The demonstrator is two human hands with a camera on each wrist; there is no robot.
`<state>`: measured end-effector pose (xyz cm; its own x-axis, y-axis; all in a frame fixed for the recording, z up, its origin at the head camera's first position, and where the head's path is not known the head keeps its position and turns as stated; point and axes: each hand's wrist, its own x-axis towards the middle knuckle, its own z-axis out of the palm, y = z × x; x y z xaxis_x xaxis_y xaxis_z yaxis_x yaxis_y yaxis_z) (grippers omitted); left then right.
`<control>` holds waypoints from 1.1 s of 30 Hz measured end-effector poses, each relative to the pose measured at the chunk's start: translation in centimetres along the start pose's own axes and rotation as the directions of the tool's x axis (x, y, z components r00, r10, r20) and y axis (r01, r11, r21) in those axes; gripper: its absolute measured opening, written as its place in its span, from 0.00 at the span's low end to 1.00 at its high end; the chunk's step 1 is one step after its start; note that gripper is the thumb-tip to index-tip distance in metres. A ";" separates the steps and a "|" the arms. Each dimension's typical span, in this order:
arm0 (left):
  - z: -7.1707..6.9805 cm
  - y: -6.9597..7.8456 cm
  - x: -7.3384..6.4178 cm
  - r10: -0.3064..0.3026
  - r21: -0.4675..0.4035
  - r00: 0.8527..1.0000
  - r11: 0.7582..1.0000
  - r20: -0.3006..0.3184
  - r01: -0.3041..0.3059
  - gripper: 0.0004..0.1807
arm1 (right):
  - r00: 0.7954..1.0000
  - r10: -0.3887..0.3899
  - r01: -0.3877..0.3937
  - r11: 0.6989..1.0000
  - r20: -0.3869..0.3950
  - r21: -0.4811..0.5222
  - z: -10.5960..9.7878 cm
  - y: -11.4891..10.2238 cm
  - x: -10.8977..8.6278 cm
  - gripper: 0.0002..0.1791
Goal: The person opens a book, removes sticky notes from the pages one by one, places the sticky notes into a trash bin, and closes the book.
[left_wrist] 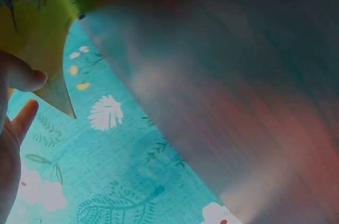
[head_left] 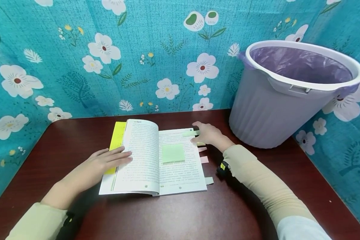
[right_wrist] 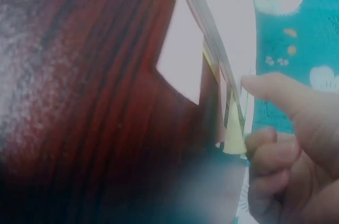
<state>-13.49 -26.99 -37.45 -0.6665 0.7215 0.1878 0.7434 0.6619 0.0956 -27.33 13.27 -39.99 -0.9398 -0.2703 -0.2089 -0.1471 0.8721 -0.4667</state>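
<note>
An open book (head_left: 141,156) of printed text lies on the table. My left hand (head_left: 105,163) rests on its left page with the fingers stretched out. On the right page sits a pale green sticky note pad (head_left: 173,153). A light green sticky tab (head_left: 189,133) lies at that page's upper right edge. My right hand (head_left: 209,133) is at this edge, thumb and fingers spread apart beside the tab. In the right wrist view the thumb touches near the page edge and the other fingers bend below. A pink tab (right_wrist: 183,49) and a yellow tab (right_wrist: 234,128) stick out there.
A grey bin (head_left: 267,103) with a purple liner stands at the back right of the dark table (head_left: 183,216). A flowered blue cloth (head_left: 156,56) hangs behind. The book's yellow cover (head_left: 118,136) shows at the left; a pale tab (head_left: 209,180) juts out lower right.
</note>
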 end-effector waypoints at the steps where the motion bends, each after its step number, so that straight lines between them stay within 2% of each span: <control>1: 0.0 0.0 -0.2 -0.004 0.017 1.000 1.000 0.024 0.004 0.46 | 1.000 -0.019 0.019 1.000 -0.012 -0.020 0.1 -0.2 -0.1 0.45; 4: -0.1 0.1 -0.5 -0.030 0.025 0.995 0.999 0.093 0.027 0.50 | 0.996 -0.087 0.086 0.996 -0.028 -0.028 0.3 -0.8 -0.4 0.38; 7: -0.3 0.3 -0.5 -0.051 0.027 0.989 0.999 0.140 0.047 0.52 | 0.987 -0.160 0.160 0.987 -0.007 0.002 0.7 -1.4 -0.7 0.27; 10: -0.3 0.4 -0.4 -0.050 0.036 0.990 0.998 0.129 0.046 0.49 | 0.973 -0.231 0.231 0.973 -0.001 -0.027 1.1 -1.9 -1.0 0.18; 13: -0.1 0.6 0.0 -0.058 0.026 0.993 0.998 0.107 0.055 0.40 | 0.954 -0.298 0.294 0.951 -0.021 -0.093 1.5 -1.9 -1.3 0.14; 17: 0.0 1.1 1.5 -0.077 0.039 0.991 0.997 0.106 0.074 0.29 | 0.945 -0.325 0.320 0.942 -0.030 -0.105 1.5 -1.7 -1.8 0.13; 20: 0.2 1.5 3.0 -0.083 0.060 0.990 0.995 0.116 0.077 0.25 | 0.935 -0.353 0.349 0.929 -0.020 -0.121 1.4 -1.7 -2.3 0.12; 23: 0.4 1.7 4.1 -0.111 0.052 0.984 0.993 0.140 0.105 0.23 | 0.919 -0.395 0.393 0.910 0.010 -0.135 1.4 -1.9 -2.9 0.12; 28: 0.5 2.0 5.1 -0.193 0.041 0.969 0.981 0.153 0.189 0.21 | 0.889 -0.454 0.457 0.871 0.064 -0.181 1.4 -1.9 -3.6 0.12; 33: 0.9 2.5 6.1 -0.264 0.022 0.950 0.964 0.170 0.264 0.25 | 0.874 -0.480 0.485 0.849 0.078 -0.212 1.7 -2.0 -4.1 0.16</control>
<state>-15.74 -20.70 -36.96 -0.8383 0.5451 -0.0132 0.5399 0.8331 0.1200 -22.65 11.92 -39.62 -0.7269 -0.6862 -0.0256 -0.6456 0.6956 -0.3153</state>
